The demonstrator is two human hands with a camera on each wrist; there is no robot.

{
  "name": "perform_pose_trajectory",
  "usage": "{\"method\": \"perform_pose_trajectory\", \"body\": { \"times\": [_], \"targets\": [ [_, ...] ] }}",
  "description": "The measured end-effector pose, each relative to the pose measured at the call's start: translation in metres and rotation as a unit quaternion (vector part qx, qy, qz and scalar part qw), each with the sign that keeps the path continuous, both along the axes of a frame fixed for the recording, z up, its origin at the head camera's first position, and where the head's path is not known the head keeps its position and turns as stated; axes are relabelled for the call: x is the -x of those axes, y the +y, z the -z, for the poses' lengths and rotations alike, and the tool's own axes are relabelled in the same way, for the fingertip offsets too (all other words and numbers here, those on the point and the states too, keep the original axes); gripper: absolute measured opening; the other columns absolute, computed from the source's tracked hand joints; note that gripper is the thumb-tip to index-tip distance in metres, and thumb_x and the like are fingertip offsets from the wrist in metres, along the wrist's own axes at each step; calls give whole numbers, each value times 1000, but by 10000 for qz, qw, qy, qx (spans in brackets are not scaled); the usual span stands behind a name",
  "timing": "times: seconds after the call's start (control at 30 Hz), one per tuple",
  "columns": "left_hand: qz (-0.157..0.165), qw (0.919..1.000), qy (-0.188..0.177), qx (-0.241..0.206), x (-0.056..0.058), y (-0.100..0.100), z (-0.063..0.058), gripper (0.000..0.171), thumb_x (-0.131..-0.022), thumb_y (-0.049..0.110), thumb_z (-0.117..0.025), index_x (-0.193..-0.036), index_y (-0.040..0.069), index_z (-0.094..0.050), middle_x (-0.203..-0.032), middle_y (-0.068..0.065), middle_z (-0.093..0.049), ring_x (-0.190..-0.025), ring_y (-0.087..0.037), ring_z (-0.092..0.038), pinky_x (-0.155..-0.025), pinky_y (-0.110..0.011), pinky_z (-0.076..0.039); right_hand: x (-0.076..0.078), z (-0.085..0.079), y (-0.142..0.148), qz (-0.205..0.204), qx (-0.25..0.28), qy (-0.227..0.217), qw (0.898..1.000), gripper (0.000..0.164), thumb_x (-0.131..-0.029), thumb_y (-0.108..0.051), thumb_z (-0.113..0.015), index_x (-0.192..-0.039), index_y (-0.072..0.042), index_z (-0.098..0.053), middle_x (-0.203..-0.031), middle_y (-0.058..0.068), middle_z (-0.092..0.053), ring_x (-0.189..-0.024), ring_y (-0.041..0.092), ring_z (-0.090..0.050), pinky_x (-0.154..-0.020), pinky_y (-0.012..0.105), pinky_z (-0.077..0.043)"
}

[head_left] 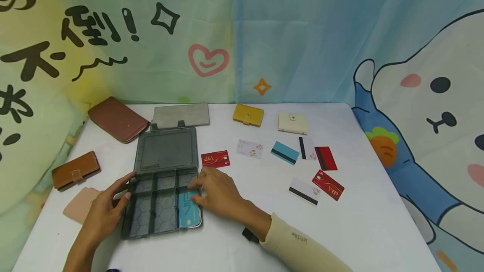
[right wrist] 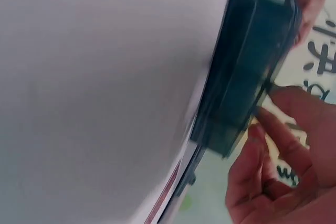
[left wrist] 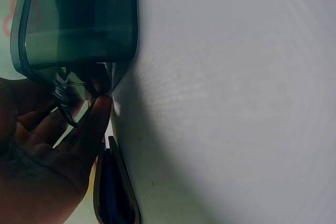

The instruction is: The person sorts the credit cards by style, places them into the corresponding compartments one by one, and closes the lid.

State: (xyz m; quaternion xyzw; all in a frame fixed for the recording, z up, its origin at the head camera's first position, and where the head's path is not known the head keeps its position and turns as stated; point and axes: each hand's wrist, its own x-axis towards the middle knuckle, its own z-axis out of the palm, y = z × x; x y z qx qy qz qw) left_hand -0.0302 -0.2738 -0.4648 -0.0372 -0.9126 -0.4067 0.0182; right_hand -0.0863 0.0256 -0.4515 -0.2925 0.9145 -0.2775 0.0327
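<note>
A dark translucent divided storage box (head_left: 164, 205) lies with its lid (head_left: 168, 148) folded back. My left hand (head_left: 103, 213) holds its left wall; in the left wrist view the fingers (left wrist: 97, 121) press against the box's end. A light-blue card (head_left: 188, 213) lies in the front right compartment. Over that compartment's far end is my right hand (head_left: 221, 192), thumb and index finger apart at the card's upper part. The right wrist view shows those fingertips (right wrist: 281, 95) at the box's rim. The other compartments show only their hexagon-patterned base.
Cards, including a red VIP card (head_left: 215, 159) and a blue striped card (head_left: 285, 153), lie to the right. A brown wallet (head_left: 76, 170), pink flap (head_left: 81, 205), maroon case (head_left: 118, 120), grey wallet (head_left: 189, 114), yellow wallet (head_left: 248, 114) and cream wallet (head_left: 293, 123) surround the box.
</note>
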Motion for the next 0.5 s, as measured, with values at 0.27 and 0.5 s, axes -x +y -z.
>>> {"method": "perform_pose_trajectory", "body": {
  "times": [0.27, 0.5],
  "targets": [
    [-6, 10000, 23, 3, 0, 0, 1, 58, -98, -3, -56, -152, 12, -41, -150, -24, -46, -126, -47, -53, -89, -50, -57, 56, 8, 15, 404, 399, -166, 9982, 34, -82, -37, -82, -112, -22, -72, -99, -2, -67, -89, 13, -60, -72, 23, -51],
    [-4, 10000, 1, 7, 1, 0, 3, 58, -98, -3, -56, -152, 13, -41, -150, -24, -46, -126, -46, -53, -89, -49, -57, 91, 17, 16, 750, 78, -593, 9954, 42, -79, -32, -85, -117, -21, -70, -110, 1, -65, -99, 15, -57, -79, 31, -52]
  ]
}}
